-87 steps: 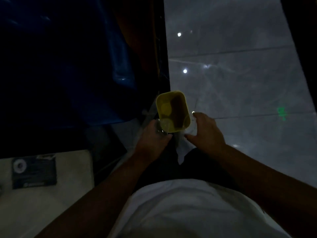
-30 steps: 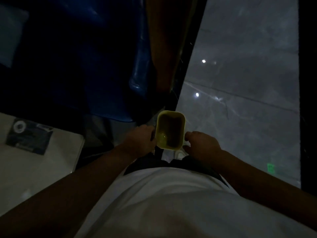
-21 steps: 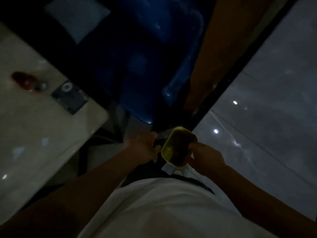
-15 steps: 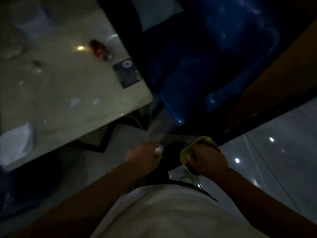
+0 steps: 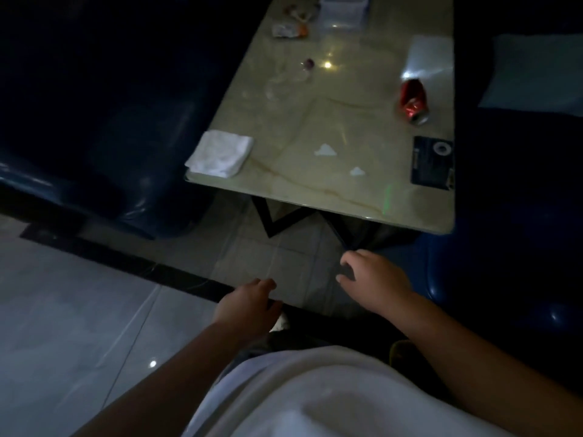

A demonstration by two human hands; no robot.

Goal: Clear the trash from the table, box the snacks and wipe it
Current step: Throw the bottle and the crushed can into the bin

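The marble table (image 5: 315, 121) lies ahead in dim light. On it are a crushed red can (image 5: 413, 100) at the right, two white paper scraps (image 5: 325, 150), a folded white cloth (image 5: 220, 153) on the near left corner, snack wrappers (image 5: 288, 29) and a clear plastic box (image 5: 342, 11) at the far end. My left hand (image 5: 246, 305) and my right hand (image 5: 375, 279) hover over the floor in front of the table, both empty with fingers apart. A yellow bin rim (image 5: 402, 350) peeks out by my right forearm.
A dark card (image 5: 432, 160) lies on the near right corner and a white sheet (image 5: 429, 56) beyond the can. Dark blue seats flank the table on the left (image 5: 94, 137) and right (image 5: 520, 184). A pale cushion (image 5: 536, 70) rests on the right seat.
My view has swung from the floor and seat round to the table. Both hands have let go of the yellow bin, which now sits low by my right arm.
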